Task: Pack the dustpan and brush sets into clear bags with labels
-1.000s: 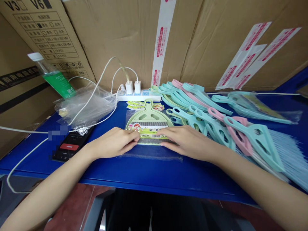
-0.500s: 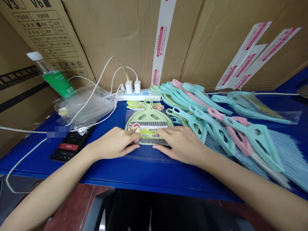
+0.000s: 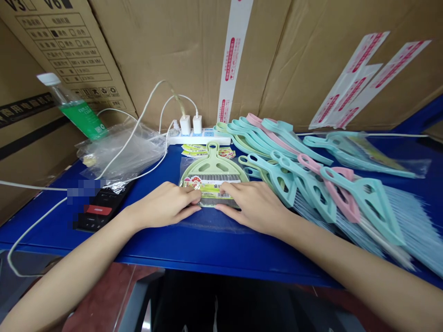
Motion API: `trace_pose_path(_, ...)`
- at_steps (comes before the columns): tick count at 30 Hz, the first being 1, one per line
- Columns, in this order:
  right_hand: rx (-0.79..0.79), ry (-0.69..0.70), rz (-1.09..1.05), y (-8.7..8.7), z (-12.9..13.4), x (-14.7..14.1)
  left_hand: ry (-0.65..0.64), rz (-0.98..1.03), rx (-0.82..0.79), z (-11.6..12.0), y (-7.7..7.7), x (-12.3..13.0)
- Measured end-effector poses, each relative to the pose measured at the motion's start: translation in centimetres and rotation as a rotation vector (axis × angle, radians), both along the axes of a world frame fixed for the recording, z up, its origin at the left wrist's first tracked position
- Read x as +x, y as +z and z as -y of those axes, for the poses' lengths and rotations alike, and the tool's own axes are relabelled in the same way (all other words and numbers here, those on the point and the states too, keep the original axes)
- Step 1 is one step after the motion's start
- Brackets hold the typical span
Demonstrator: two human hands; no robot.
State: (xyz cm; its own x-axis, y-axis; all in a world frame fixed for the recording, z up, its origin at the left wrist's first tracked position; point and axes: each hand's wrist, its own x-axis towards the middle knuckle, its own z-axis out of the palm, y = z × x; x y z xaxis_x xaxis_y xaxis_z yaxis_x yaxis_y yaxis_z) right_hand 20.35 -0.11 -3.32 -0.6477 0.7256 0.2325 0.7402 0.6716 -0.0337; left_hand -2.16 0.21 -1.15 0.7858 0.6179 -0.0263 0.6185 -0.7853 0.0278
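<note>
A pale green dustpan and brush set lies flat on the blue table, handle pointing away, inside a clear plastic bag. A yellow-green label with red mushrooms crosses the grey bristles. My left hand rests on the lower left of the bagged set, its thumb and fingers apart. Over the label's right part lies my right hand, thumb and forefinger spread on the plastic. Neither hand grips anything visibly.
At right lie blue, green and pink dustpans and brushes. A power strip stands behind. On the left are clear bags, a bottle, a phone and white cables.
My right hand has moved slightly left over the label, covering more of its print. My left hand has stayed in place.
</note>
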Motion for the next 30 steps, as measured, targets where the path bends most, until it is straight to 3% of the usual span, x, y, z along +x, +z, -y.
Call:
trace_pose_path(23,-0.004,0.074,-0.022,0.11,-0.41,0.76,0.003,0.009,0.021,0.16,-0.10,-0.04)
trace_pose_path(30,-0.024,0.035,0.000,0.11,-0.33,0.44,-0.003,0.021,0.019,0.09,-0.11,-0.10)
